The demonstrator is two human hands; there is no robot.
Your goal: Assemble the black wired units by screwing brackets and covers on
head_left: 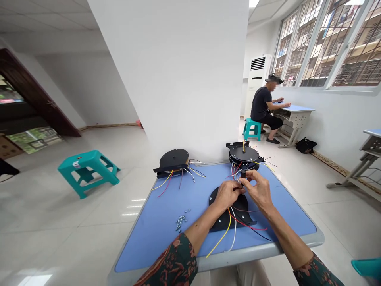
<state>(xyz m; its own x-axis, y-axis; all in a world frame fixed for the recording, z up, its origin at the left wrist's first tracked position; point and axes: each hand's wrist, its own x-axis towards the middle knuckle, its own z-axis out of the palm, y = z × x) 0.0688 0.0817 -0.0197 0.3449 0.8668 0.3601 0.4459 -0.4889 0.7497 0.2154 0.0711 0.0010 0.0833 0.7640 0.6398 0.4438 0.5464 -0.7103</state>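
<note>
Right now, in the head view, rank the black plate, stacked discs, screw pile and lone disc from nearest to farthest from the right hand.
From the right hand:
1. Black plate, directly beneath the hands.
2. Stacked discs, far edge of the blue table, straight ahead.
3. Screw pile, left side, and lone disc, far left: too close to call.

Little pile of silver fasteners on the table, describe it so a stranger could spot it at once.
On the blue-topped table, left of the person's left forearm, lies a small heap of silver fasteners. Unlike the black wired discs nearby, it is tiny, loose and wireless.
</note>
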